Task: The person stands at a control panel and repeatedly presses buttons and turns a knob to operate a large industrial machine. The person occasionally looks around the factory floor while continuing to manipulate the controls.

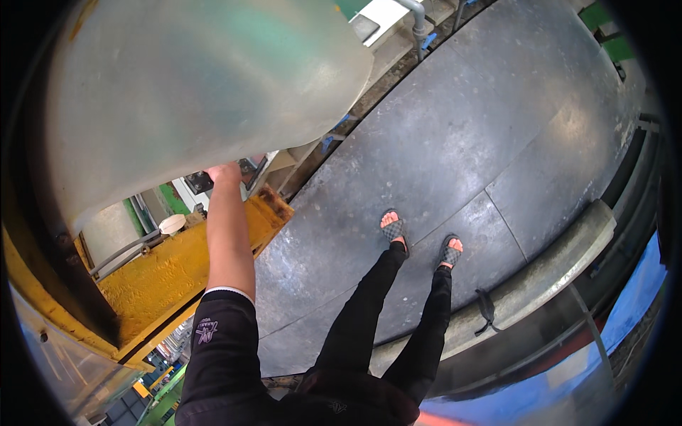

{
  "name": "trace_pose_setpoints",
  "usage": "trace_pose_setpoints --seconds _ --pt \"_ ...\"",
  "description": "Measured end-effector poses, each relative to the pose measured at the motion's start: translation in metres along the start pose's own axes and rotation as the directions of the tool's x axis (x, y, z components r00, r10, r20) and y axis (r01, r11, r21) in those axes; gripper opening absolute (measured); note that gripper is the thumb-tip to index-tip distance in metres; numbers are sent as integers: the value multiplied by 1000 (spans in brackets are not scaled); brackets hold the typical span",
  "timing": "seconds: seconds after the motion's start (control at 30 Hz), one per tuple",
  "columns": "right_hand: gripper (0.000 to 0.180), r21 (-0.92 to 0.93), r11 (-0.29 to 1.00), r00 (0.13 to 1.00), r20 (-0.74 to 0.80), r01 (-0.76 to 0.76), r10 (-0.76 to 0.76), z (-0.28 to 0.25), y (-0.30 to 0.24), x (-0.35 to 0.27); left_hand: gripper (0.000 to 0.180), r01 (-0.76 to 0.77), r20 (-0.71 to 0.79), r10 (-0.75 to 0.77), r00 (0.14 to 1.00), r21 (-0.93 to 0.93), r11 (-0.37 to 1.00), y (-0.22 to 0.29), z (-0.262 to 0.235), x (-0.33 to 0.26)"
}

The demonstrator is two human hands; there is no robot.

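Note:
My left arm reaches forward past a yellow painted metal beam [160,280]. My left hand [226,171] is at the lower edge of a large, cloudy, see-through sheet [213,92]. The sheet's edge hides most of the fingers, so what they touch cannot be made out. Beside the hand lies a small black part [199,182]. Closer to the beam is a white rounded knob [172,225]. My right hand does not show.
Dark metal floor plates [455,142] lie under my sandaled feet. A grey pipe [418,28] with a blue valve handle [429,40] rises at the far edge. Behind my feet runs a long pale curved rail [547,263], with a black strap [486,309] over it.

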State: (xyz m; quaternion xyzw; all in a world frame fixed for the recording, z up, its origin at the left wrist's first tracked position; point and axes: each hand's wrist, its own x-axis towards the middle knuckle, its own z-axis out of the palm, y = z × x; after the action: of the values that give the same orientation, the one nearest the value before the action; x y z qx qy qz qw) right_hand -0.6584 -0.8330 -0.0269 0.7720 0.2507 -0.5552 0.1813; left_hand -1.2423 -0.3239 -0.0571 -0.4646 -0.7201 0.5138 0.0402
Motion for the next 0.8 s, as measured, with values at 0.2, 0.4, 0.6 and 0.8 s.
trace_pose_setpoints --seconds 0.2,0.4,0.6,0.8 --pt "43 -5 1000 1000 -3 4 -4 11 -6 0 49 7 -118 3 993 83 997 1 41 40" --pt "43 1 1000 1000 -6 0 0 15 -9 -6 46 -4 -59 8 998 62 998 -1 40 40" --pt "42 9 1000 1000 -14 -7 7 15 -12 -7 47 -2 -9 2 1000 -7 1000 1 23 31" --pt "42 13 1000 1000 -14 -12 12 15 -14 -9 48 -10 1 10 1000 -2 1000 1 19 27"
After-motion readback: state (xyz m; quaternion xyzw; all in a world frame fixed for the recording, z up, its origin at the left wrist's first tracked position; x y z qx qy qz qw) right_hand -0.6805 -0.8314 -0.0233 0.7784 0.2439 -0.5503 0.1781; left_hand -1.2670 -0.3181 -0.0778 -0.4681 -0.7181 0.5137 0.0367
